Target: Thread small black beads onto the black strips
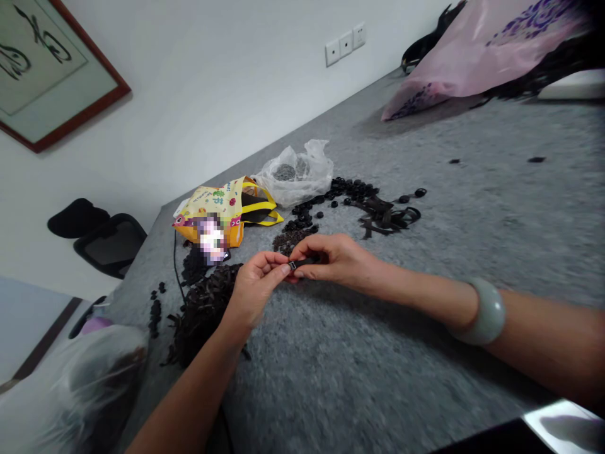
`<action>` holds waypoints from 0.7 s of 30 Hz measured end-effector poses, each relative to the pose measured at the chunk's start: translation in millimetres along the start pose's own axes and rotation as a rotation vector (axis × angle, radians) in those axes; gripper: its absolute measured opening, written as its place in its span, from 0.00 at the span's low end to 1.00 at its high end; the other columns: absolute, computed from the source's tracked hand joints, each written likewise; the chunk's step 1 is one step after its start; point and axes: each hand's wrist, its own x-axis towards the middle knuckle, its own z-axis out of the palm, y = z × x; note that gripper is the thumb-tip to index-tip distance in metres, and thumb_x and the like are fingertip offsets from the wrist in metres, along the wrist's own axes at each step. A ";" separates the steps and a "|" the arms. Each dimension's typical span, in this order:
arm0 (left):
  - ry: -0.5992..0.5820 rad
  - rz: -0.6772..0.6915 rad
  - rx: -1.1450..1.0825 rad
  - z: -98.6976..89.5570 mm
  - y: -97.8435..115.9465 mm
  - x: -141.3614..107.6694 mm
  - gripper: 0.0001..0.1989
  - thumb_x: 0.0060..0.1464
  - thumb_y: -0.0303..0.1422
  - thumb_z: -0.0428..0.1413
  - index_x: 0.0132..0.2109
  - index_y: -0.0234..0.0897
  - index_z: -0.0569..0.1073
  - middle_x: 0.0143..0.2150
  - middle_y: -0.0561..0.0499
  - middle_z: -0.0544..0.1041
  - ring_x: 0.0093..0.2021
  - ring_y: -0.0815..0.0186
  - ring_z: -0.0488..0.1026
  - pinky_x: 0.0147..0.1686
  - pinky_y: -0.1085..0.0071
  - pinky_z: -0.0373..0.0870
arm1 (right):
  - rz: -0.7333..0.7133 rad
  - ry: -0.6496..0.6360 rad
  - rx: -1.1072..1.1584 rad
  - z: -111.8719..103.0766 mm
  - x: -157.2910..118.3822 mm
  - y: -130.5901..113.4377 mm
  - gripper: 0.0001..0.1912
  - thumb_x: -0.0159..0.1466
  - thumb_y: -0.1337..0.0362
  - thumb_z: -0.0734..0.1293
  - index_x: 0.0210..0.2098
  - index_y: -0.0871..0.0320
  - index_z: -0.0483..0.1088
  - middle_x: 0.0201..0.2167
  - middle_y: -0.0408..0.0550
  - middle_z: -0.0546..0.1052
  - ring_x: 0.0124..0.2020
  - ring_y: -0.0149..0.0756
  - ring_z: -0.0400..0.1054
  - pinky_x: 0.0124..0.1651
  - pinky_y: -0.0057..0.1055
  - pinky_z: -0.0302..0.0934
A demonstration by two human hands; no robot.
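My left hand (255, 280) and my right hand (338, 257) meet over the grey table. Between them is a short black strap (308, 260) with a small silvery metal piece (293, 265) at its left end. The left thumb and fingers pinch that end; the right thumb and fingers pinch the strap, hiding part of it. Just behind the fingers lies a pile of small dark pieces (289, 241). Beside my left wrist is a heap of dark strips (203, 315). Further back are black round pieces (354, 188) and several loose black straps (385, 214).
A yellow printed bag (212, 198) lies behind a lit, blurred phone screen (211, 239). A white plastic bag (297, 173) holds small grey pieces. A pink bag (449, 79) lies at the back right. Filled clear plastic (89, 378) stands off the table's left edge.
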 end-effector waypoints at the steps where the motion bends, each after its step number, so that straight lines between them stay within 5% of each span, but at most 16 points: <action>1: -0.001 0.031 0.024 -0.1 -0.4 0.2 0.08 0.51 0.32 0.66 0.38 0.36 0.76 0.31 0.52 0.81 0.31 0.67 0.79 0.39 0.68 0.76 | -0.015 0.000 -0.024 -0.1 0.1 0.0 0.09 0.61 0.59 0.73 0.37 0.57 0.76 0.32 0.44 0.78 0.33 0.32 0.71 0.36 0.27 0.62; 8: 0.030 0.131 0.110 5.0 4.3 -3.3 0.06 0.50 0.28 0.63 0.37 0.38 0.75 0.31 0.54 0.79 0.30 0.69 0.77 0.35 0.71 0.75 | -0.023 -0.003 0.006 4.5 -1.3 -1.7 0.06 0.60 0.62 0.72 0.34 0.58 0.75 0.31 0.43 0.77 0.32 0.31 0.70 0.35 0.27 0.61; 14: 0.087 0.143 0.035 -0.1 10.9 -7.3 0.06 0.50 0.28 0.63 0.37 0.38 0.76 0.31 0.55 0.78 0.29 0.69 0.76 0.34 0.72 0.74 | 0.155 0.003 0.267 3.9 2.3 0.2 0.11 0.56 0.62 0.75 0.35 0.58 0.73 0.28 0.40 0.74 0.27 0.27 0.66 0.28 0.24 0.61; 21: 0.016 -0.126 -0.351 4.9 13.2 -4.7 0.13 0.46 0.26 0.63 0.42 0.35 0.79 0.33 0.49 0.82 0.32 0.68 0.78 0.38 0.70 0.74 | 0.320 -0.008 0.599 2.6 3.4 0.0 0.18 0.53 0.58 0.79 0.39 0.58 0.73 0.29 0.41 0.77 0.27 0.26 0.71 0.26 0.21 0.67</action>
